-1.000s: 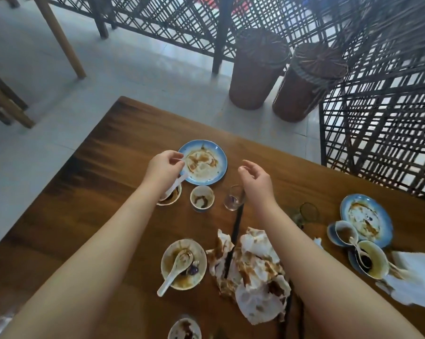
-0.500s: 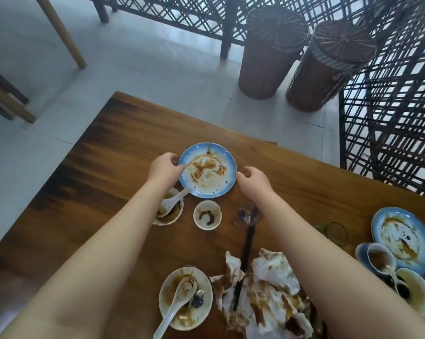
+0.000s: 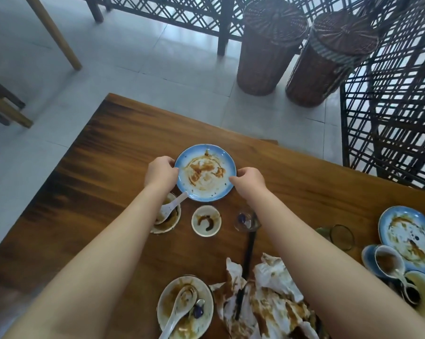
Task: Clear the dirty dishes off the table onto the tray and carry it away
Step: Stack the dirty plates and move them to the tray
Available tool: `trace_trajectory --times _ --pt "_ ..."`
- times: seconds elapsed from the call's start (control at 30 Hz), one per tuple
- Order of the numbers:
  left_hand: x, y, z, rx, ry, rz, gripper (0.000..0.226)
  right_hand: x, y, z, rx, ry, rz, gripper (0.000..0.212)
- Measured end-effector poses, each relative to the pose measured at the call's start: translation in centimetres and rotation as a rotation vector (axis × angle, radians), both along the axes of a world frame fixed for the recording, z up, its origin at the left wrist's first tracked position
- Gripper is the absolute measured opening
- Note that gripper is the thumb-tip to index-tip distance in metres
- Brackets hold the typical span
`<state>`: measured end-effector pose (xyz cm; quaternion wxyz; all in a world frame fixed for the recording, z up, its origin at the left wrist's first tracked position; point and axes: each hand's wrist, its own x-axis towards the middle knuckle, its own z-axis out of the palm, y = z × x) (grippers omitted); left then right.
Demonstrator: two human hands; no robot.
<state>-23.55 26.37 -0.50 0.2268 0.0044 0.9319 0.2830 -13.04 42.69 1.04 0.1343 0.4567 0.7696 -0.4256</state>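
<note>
The left grip (image 3: 161, 172), which was at the handle of the white spoon (image 3: 172, 205) a second ago, is now holding the left rim of the blue-rimmed plate (image 3: 206, 176). The right grip (image 3: 249, 178), earlier hovering with loose fingers above the small glass (image 3: 246, 220), is now curling round the plate's right rim. The spoon, let go, is lying in the small sauce bowl (image 3: 171, 217), handle pointing toward the plate. The head view is sitting closer over the table (image 3: 103, 182) than before.

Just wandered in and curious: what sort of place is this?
Probably a restaurant or teahouse dining room: a wooden table with a sauce-smeared blue plate and soiled napkins, wicker stools beside a lattice screen.
</note>
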Motion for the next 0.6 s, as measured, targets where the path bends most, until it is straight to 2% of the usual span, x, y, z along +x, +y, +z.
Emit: trace_trajectory --times 0.2,0.37,0.6 --pt "0.0 0.1 1.6 0.113 0.05 0.044 0.033 0.4 -0.1 0.7 0.002 0.175 -0.19 0.038" --pt "0.5 0.1 3.7 0.241 0.064 0.073 0.033 1.4 0.1 2.4 -0.074 0.31 -0.311 0.037" --pt "2.7 0.4 7.8 0.288 0.075 0.06 0.036 4.3 -0.4 6.0 -0.117 0.415 -0.408 0.037"
